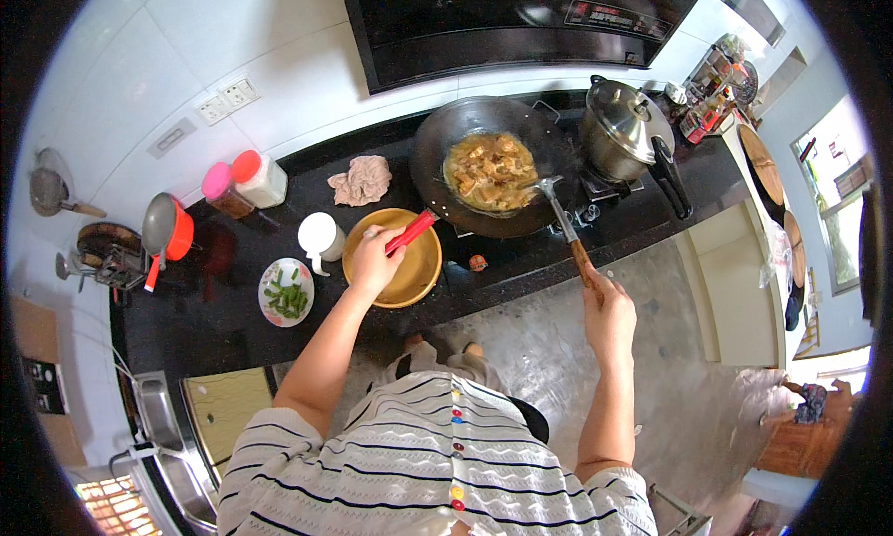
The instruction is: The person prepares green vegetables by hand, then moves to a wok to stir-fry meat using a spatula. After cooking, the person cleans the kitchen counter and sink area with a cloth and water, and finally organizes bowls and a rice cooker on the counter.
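Note:
A dark wok (pixel 437 159) sits on the stove with pieces of browned food (pixel 490 169) in a yellowish sauce. My left hand (pixel 374 263) is closed around the wok's red handle (pixel 414 231), above a yellow bowl (pixel 423 285). In my right hand (pixel 610 315) is the wooden handle of a metal spatula (pixel 564 222). Its blade reaches into the right side of the wok, at the edge of the food. Left of the bowl are a white lidded container (pixel 320 231) and a small plate (pixel 268 310) of cut green vegetable pieces (pixel 288 300).
A pressure cooker (pixel 625 127) stands right of the wok, its black handle pointing toward me. A crumpled cloth (pixel 361 180), two lidded jars (pixel 261 180) and a red saucepan (pixel 171 231) line the counter's left. The range hood (pixel 502 34) overhangs the back.

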Demonstrator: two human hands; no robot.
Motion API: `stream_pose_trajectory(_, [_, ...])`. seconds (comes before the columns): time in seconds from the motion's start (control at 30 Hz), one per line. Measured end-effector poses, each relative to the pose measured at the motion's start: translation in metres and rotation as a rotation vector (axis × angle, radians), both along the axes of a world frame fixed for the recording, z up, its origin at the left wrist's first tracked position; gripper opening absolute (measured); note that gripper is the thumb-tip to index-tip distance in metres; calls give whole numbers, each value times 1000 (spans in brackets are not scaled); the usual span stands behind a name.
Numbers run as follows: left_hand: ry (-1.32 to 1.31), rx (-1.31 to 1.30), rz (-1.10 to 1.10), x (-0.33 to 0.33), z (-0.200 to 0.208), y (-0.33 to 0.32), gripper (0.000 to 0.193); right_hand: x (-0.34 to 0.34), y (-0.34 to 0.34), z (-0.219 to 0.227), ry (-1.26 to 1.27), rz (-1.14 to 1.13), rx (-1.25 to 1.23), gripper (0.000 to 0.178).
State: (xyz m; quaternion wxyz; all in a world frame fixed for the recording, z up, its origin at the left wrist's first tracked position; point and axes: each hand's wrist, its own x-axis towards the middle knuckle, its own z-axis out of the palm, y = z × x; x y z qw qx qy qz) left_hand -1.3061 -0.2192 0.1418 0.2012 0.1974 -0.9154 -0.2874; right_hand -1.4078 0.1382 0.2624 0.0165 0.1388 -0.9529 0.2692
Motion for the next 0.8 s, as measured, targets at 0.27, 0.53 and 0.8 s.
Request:
stream_pose_trajectory(0.27, [-11,30,3,0,2,1,30,-3,9,-11,55,9,127,35])
stream_pose_trajectory(0.53, [-9,10,4,-1,1,1,31,-3,-9,-34,31,60,3,34])
stream_pose_trajectory(0.8, [-7,16,0,-1,-2,-1,32,-20,-25,-36,-38,13,-105,39])
